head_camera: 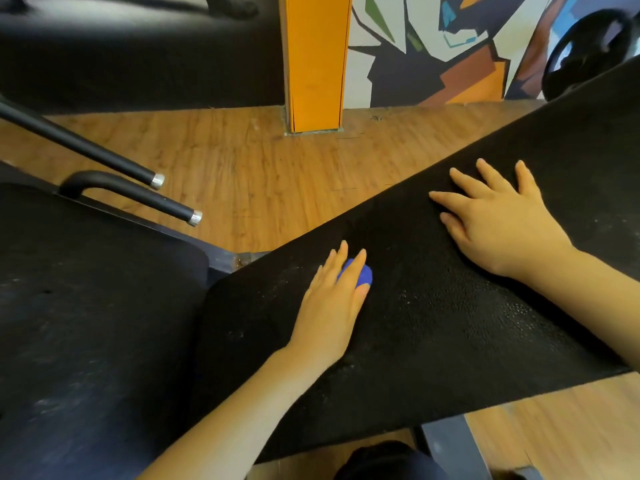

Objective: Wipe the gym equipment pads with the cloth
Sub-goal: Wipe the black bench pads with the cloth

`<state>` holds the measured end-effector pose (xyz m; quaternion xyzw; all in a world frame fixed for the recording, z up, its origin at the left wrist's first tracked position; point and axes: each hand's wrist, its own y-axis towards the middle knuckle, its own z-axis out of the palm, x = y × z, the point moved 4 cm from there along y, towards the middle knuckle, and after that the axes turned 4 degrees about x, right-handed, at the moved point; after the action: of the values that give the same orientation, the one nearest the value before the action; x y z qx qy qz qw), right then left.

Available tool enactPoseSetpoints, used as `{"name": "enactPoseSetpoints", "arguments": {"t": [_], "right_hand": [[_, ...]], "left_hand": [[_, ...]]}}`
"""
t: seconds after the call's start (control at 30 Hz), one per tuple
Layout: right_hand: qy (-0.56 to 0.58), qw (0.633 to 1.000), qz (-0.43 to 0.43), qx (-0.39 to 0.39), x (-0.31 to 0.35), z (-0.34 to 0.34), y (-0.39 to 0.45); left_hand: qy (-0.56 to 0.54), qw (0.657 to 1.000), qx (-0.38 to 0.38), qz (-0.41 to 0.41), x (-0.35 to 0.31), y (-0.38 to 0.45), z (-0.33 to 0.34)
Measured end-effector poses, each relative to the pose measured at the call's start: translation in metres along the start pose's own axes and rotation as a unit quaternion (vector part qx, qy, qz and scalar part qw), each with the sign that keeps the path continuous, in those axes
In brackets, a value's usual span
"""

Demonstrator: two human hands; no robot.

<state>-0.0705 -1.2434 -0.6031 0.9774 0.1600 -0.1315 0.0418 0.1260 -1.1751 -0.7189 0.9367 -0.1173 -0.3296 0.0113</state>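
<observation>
The pad (433, 306) runs lengthwise from lower left up to upper right. The left hand (332, 303) presses a balled, apparently blue cloth (362, 273) under straight fingers; the right hand (498, 223) lies flat, fingers spread.

Cloth (356, 273) on pad (433, 323), under left hand (332, 299)

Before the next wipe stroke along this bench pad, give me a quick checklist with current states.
1. Blue cloth under left hand: ok, fingers pressing it flat.
2. Cloth touching long pad: ok.
3. Right hand steadying pad: ok, flat and spread.
4. Stroke path clear: not ok, right hand lies further up the pad.
5. Pad clean: not ok, pale specks remain.
6. Seat pad wiped: cannot tell, looks smudged.
</observation>
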Motion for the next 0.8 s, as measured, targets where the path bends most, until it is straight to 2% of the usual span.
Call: {"name": "enactPoseSetpoints", "arguments": {"t": [0.17,0.23,0.4,0.5,0.63,0.7,0.8], "right_hand": [[0.006,1.0,-0.001,-0.006,-0.001,0.0,0.002],[0.007,1.0,-0.005,0.004,-0.001,0.0,0.002],[0.01,1.0,-0.023,-0.01,0.004,-0.001,-0.001],[0.014,0.999,-0.033,-0.005,0.005,-0.001,-0.002],[0.024,0.999,-0.027,0.0,0.002,-0.002,0.001],[0.026,0.999,-0.032,0.0,0.003,-0.001,0.0],[0.028,0.999,-0.027,0.002,0.002,0.0,0.0]], "left_hand": [[-0.033,0.994,-0.045,-0.099,0.018,0.089,-0.02],[-0.036,0.994,-0.033,-0.093,0.018,0.078,-0.017],[-0.009,0.999,-0.007,-0.034,0.013,-0.019,-0.002],[0.009,0.999,-0.009,-0.04,0.024,0.006,-0.006],[-0.045,0.992,-0.044,-0.108,0.038,0.07,-0.022],[-0.04,0.993,-0.044,-0.103,0.038,0.06,-0.02],[-0.026,0.997,-0.024,-0.072,0.031,0.002,-0.008]]}}
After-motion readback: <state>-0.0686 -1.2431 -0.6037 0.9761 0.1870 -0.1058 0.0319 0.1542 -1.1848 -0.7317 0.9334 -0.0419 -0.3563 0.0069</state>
